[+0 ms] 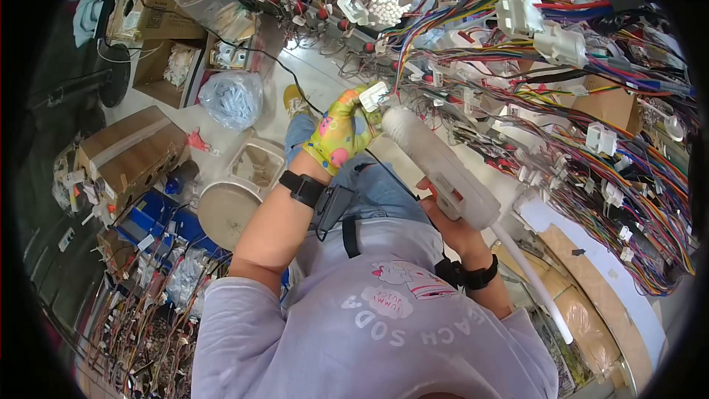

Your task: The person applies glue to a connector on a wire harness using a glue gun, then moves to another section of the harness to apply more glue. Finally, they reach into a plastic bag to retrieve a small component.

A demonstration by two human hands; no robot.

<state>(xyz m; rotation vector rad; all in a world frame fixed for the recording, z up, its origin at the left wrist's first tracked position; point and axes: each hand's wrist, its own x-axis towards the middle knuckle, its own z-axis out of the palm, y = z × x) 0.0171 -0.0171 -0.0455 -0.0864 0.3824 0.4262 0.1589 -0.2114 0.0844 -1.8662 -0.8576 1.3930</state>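
My left hand (336,135), in a yellow-green patterned glove, is closed on a white plastic connector (374,96) with thin coloured wires running up from it. My right hand (456,230), bare, is wrapped round the body of a long white hand-held tool (464,191). The tool's rounded nose points up and left, close beside the gloved fingers. From its rear a white hose (532,281) trails down to the right. The tool hides part of my right hand's fingers. Whether the nose touches the wires I cannot tell.
Bundles of coloured wires (605,52) with white connectors hang ahead and to the right. At left stand a cardboard box (131,149), a round beige stool (227,214) and a clear bag of pale parts (230,100). More harnesses (159,347) hang at lower left.
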